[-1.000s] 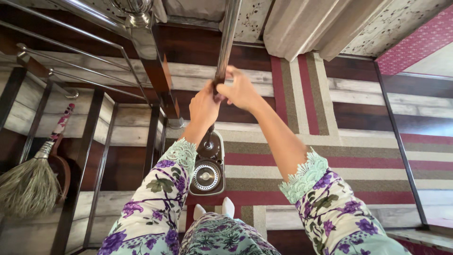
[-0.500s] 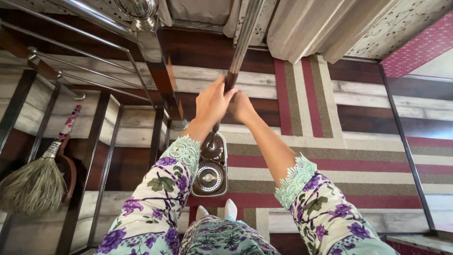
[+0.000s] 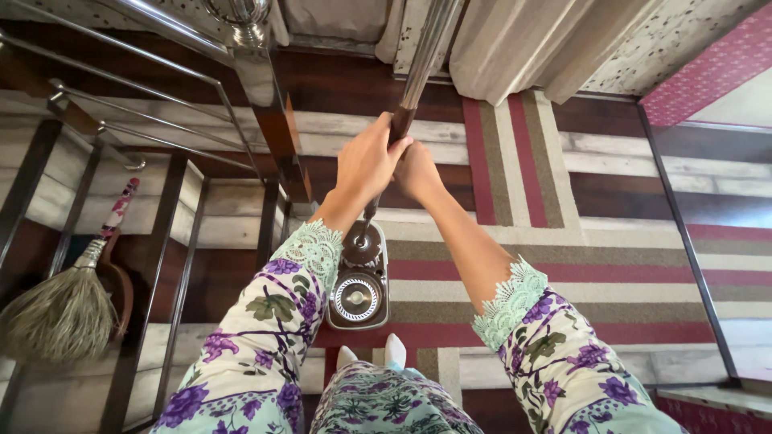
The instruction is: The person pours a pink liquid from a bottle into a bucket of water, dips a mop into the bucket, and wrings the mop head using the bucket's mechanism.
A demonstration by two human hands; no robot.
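At the bottom centre of the frame, two pale toes of footwear point(image 3: 370, 352) are seen beneath floral-printed clothing, and just above them the grey spin mop bucket with its round wringer basket point(image 3: 359, 283) stands on the striped red, beige and grey floor point(image 3: 611, 273). Two floral sleeves with mint lace cuffs rise from the lower corners toward the middle. The long steel mop pole with a dark brown grip point(image 3: 404, 112) runs from the bucket's upper well up to the top centre. It is clasped by both hands together: the left hand point(image 3: 366, 165) is wrapped round the grip, and the right hand point(image 3: 418, 173) is closed against it just beside. The step is judged best done with the pole kept upright over the bucket and the push directed straight along it, so the bucket is not tipped. At the left edge, one straw broom with a patterned handle point(image 3: 60, 309) leans behind one steel railing point(image 3: 153, 141); one pale curtain point(image 3: 515, 44) hangs at the top. Counted: one bucket, one pole, one broom, two hands.
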